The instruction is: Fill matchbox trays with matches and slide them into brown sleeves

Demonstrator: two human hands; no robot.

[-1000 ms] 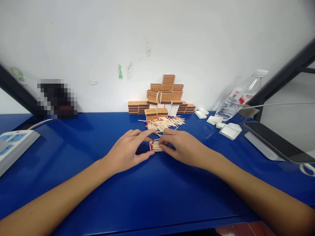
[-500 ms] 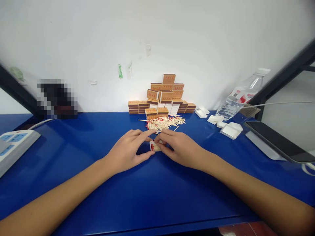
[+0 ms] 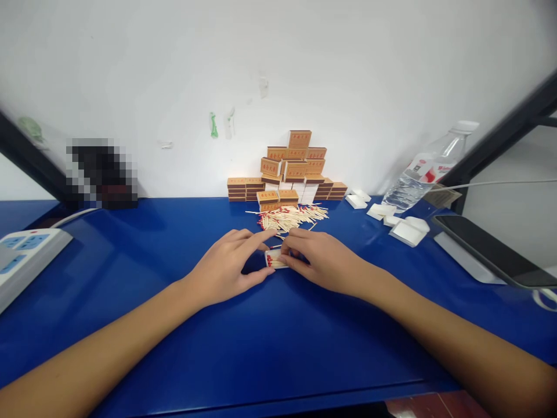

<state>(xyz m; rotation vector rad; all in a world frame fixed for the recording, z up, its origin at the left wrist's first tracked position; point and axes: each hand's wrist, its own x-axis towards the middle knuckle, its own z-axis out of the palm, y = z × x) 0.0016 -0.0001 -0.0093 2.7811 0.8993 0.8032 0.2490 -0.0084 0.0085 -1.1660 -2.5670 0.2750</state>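
A small white matchbox tray (image 3: pixel 266 259) lies on the blue table in front of me, with red-tipped matches (image 3: pixel 273 262) inside. My left hand (image 3: pixel 230 264) steadies the tray's left end, thumb at the near edge and fingers at the far edge, its index finger stretched above. Over the tray's right part, my right hand (image 3: pixel 317 255) is closed, thumb and fingertips down among the matches; what they pinch is hidden. Just beyond both hands spreads a loose pile of matches (image 3: pixel 293 217).
Stacked matchboxes (image 3: pixel 296 170) stand against the wall behind the pile. To the right are several white trays (image 3: pixel 408 233), a leaning water bottle (image 3: pixel 407 186) and a phone (image 3: pixel 496 249). A power strip (image 3: pixel 37 255) lies at the left.
My right hand's fingertips have shifted slightly right within the tray, uncovering more of its inside. My left hand stays in place on the tray.
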